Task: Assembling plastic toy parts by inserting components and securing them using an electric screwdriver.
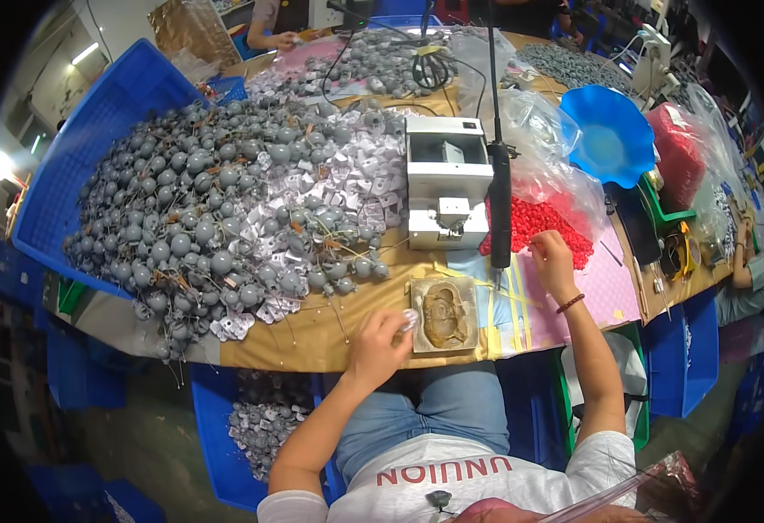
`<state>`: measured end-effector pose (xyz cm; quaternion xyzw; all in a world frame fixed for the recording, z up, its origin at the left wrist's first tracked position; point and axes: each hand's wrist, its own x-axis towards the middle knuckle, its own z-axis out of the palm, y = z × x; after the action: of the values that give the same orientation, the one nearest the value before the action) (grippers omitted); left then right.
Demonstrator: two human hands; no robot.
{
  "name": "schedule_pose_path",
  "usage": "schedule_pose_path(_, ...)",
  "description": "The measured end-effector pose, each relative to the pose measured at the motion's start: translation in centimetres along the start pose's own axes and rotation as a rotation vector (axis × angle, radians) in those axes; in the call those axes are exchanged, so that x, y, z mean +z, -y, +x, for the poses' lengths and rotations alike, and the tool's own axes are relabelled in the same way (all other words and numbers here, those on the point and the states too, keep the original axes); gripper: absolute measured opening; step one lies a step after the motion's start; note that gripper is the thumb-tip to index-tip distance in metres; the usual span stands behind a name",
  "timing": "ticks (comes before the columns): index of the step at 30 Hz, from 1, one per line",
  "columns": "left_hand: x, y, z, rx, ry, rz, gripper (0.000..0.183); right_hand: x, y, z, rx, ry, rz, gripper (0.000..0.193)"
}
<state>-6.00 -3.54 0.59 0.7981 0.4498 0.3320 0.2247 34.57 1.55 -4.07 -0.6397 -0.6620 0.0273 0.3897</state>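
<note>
My left hand (379, 348) pinches a small white plastic part (410, 319) just left of a square metal fixture (445, 336) with a shaped hollow. Over at the right edge of the pile of small red pieces (521, 228), my right hand (555, 260) has its fingers drawn together; what they hold, if anything, is too small to make out. A black electric screwdriver (499, 209) hangs upright between the fixture and the red pile. Behind the fixture stands a white box-shaped machine (448, 187), perhaps a screw feeder.
A large heap of grey round parts with wires (199, 209) and white plastic parts (369, 166) covers the left, before a tilted blue bin (94, 157). At the right are a blue scalloped bowl (604, 131) and clear plastic bags (530, 122). Other people work beyond.
</note>
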Motion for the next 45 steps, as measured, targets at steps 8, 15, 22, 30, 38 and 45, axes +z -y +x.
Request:
schedule_pose_path(8, 4.0, -1.1, 4.3, 0.178, 0.163, -0.004, 0.034, -0.9, 10.8, -2.3, -0.15, 0.214, 0.484, 0.015)
schedule_pose_path(15, 1.8, -0.4, 4.6, 0.079, 0.008, -0.064, 0.04, 3.4, 15.0, -3.1, -0.546, 0.263, 0.283, 0.021)
schedule_pose_path(22, -8.3, 9.5, 8.3, -0.091, -0.487, 0.468, 0.026, 4.2, 15.0, -4.4, -0.614, 0.237, 0.164, 0.024)
schedule_pose_path(30, -9.9, 11.9, 12.6, -0.19, -0.401, 0.404, 0.017, 3.9, 16.4, -4.7, -0.535, 0.197, 0.123, 0.027)
schedule_pose_path(38, -12.3, 7.8, 15.6, -0.162, -0.353, -0.223, 0.017, 3.2, 15.3, -5.4, -0.389, 0.232, 0.223, 0.045)
schedule_pose_path(45, -15.3, 10.0, 15.5, -0.329, -0.21, 0.003, 0.021, 1.3, 16.0, -4.7, -0.32, 0.201, 0.323, 0.037)
